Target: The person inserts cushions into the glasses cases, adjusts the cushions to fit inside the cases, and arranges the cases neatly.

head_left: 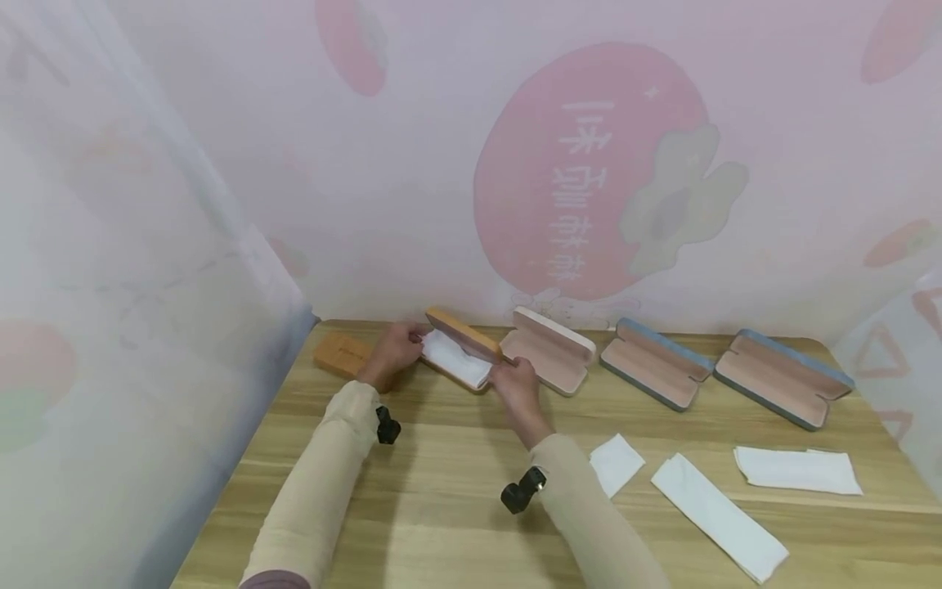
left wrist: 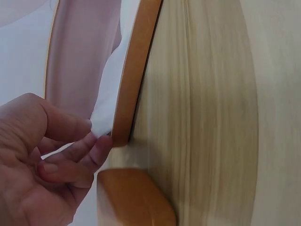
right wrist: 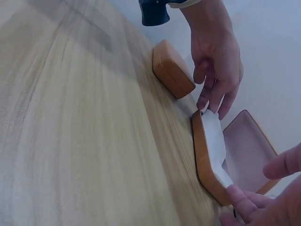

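A tan glasses case (head_left: 465, 330) stands with its lid up near the back of the table, a folded white cloth (head_left: 450, 357) lying in its base. My left hand (head_left: 395, 350) is at the case's left end; in the left wrist view its thumb and fingers pinch the cloth's end (left wrist: 104, 113). At the opposite end is my right hand (head_left: 518, 391). Its index finger presses on the cloth in the right wrist view, while the thumb stays apart near the pinkish lid lining (right wrist: 247, 148). A closed tan case (head_left: 340, 353) lies left of my left hand.
Right of the tan case, a white open case (head_left: 548, 360), a blue open case (head_left: 655, 364) and a darker blue-grey open case (head_left: 780, 376) stand in a row. Three folded white cloths (head_left: 719, 517) lie before them. A printed fabric wall (head_left: 412, 204) rises behind the table.
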Motion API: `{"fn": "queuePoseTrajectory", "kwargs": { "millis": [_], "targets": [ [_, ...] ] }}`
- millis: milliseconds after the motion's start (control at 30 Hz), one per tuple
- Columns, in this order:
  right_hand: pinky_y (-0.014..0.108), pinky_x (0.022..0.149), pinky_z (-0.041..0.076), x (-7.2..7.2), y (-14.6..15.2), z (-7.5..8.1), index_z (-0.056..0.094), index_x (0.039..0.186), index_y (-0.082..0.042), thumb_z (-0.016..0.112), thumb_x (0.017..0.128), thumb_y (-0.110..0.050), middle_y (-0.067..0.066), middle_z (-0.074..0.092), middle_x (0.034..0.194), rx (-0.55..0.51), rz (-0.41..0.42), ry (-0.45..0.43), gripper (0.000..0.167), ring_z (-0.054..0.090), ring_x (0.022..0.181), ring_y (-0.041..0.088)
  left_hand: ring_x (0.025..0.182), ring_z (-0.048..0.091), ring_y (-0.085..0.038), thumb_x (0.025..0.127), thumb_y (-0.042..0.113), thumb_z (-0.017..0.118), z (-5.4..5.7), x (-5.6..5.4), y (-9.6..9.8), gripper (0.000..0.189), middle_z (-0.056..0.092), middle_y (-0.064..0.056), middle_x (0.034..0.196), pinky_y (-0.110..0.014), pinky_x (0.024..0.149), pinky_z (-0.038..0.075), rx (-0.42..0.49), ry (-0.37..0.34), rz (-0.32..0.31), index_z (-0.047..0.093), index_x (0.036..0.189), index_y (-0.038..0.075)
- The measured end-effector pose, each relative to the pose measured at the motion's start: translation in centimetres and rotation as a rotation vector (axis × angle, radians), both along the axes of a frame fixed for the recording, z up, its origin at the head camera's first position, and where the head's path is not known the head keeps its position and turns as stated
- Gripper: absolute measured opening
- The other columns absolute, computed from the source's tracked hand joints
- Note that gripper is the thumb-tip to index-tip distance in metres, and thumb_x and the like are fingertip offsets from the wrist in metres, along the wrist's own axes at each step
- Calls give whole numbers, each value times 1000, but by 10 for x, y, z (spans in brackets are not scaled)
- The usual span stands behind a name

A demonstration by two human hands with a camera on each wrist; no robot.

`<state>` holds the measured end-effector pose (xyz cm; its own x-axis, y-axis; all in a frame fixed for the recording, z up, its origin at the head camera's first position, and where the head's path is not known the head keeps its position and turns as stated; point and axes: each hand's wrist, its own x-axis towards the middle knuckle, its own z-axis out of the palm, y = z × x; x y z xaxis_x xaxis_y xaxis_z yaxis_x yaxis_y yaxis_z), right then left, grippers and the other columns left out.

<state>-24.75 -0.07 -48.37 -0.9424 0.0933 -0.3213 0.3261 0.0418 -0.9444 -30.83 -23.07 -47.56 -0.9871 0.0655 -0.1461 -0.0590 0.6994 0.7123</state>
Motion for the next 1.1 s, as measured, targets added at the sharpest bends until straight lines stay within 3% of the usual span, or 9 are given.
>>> {"fn": "queuePoseTrajectory", "kwargs": {
  "millis": [133, 233, 433, 600, 700, 867, 967, 1100],
  "targets": [
    [39, 92, 51, 0, 3, -1, 24, 154, 12, 57, 90, -10, 25, 58, 128, -31, -8, 2, 75, 58, 100, 28, 118, 61, -36, 90, -9, 47, 5, 1, -7, 48, 65, -26, 126, -41, 94, 54, -35, 25, -46, 56, 138, -8],
    [37, 83, 53, 1, 5, -3, 23, 154, 12, 57, 95, -11, 21, 62, 114, -63, -8, 4, 72, 60, 89, 24, 118, 61, -37, 92, -7, 48, 4, 1, -11, 46, 66, -26, 124, -42, 95, 53, -56, 43, -62, 56, 137, -9],
    [41, 88, 56, 3, 7, -4, 28, 152, 12, 56, 96, -9, 23, 64, 116, -88, 8, 13, 66, 63, 92, 24, 122, 60, -33, 97, 0, 53, 2, 1, -13, 46, 64, -19, 133, -45, 98, 53, -126, 26, -96, 56, 142, 2],
    [34, 80, 57, 3, 7, -7, 33, 150, 12, 55, 95, -10, 22, 66, 113, -44, 34, 17, 63, 64, 89, 23, 127, 59, -33, 91, -4, 48, -1, 1, -9, 55, 62, -18, 139, -48, 102, 51, -269, 74, -170, 54, 146, 5],
    [32, 77, 58, 3, 5, -8, 35, 150, 12, 54, 96, -13, 22, 68, 111, -7, 36, 14, 62, 68, 93, 26, 129, 58, -35, 92, -3, 49, -1, 3, -3, 50, 64, -18, 137, -51, 105, 49, -338, 109, -192, 60, 140, 4],
    [30, 76, 59, 2, 3, -8, 37, 149, 12, 55, 98, -16, 23, 69, 114, 30, 33, 12, 60, 70, 101, 32, 123, 56, -37, 91, -2, 51, 1, 6, 2, 36, 69, -17, 124, -49, 99, 47, -417, 107, -239, 70, 121, 2],
    [27, 73, 59, 2, 2, -8, 37, 149, 11, 55, 100, -18, 24, 69, 115, 40, 30, 13, 59, 70, 102, 32, 128, 53, -39, 90, -2, 51, 3, 7, 1, 41, 67, -19, 130, -52, 105, 46, -401, 93, -272, 69, 126, 1],
    [28, 72, 58, 1, 3, -8, 42, 145, 11, 51, 102, -20, 22, 69, 109, 35, 34, 11, 54, 69, 92, 28, 134, 53, -41, 88, -8, 46, 4, 8, -5, 52, 60, -23, 140, -54, 109, 45, -260, 48, -281, 57, 139, -3]
  ]
}}
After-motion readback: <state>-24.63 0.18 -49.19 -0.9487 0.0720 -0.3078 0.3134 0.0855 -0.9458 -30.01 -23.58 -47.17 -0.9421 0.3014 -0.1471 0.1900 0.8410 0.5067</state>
